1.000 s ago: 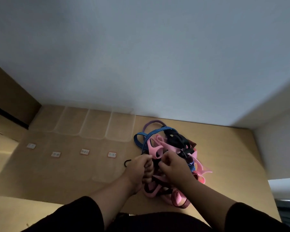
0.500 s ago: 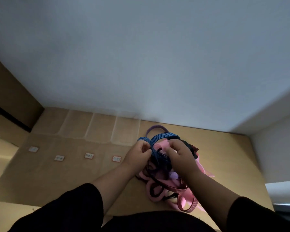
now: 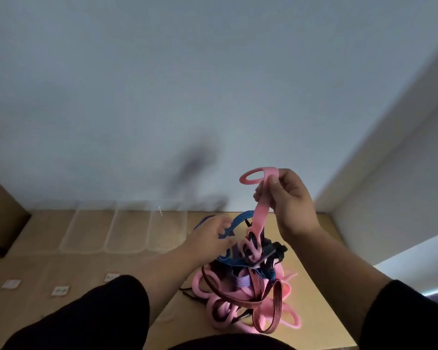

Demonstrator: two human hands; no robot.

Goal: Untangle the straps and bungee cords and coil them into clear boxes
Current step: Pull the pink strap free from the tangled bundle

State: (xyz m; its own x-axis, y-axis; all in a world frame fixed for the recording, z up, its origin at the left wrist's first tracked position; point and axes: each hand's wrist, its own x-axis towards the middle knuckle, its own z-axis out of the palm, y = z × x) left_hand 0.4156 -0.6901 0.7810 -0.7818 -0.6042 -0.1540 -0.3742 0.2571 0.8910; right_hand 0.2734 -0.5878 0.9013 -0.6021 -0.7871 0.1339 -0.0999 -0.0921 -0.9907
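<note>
A tangle of pink, blue, black and dark red straps and bungee cords [image 3: 248, 286] lies on the wooden table [image 3: 321, 299]. My right hand [image 3: 290, 202] is raised above the pile and pinches a flat pink strap [image 3: 259, 213], which rises taut from the tangle and ends in a loop above my fingers. Lower and to the left, my left hand [image 3: 213, 236] holds a blue striped bungee cord [image 3: 240, 219] at the top of the pile. Several clear boxes [image 3: 127, 231] stand in a row against the wall, left of the pile.
Small white labels [image 3: 60, 290] lie on the table in front of the boxes. A brown panel [image 3: 3, 221] stands at the far left. A white wall runs behind the table and a white corner juts in at the right.
My right hand has risen up and to the right, drawing the pink strap out of the pile. My left hand stays low on the blue cord.
</note>
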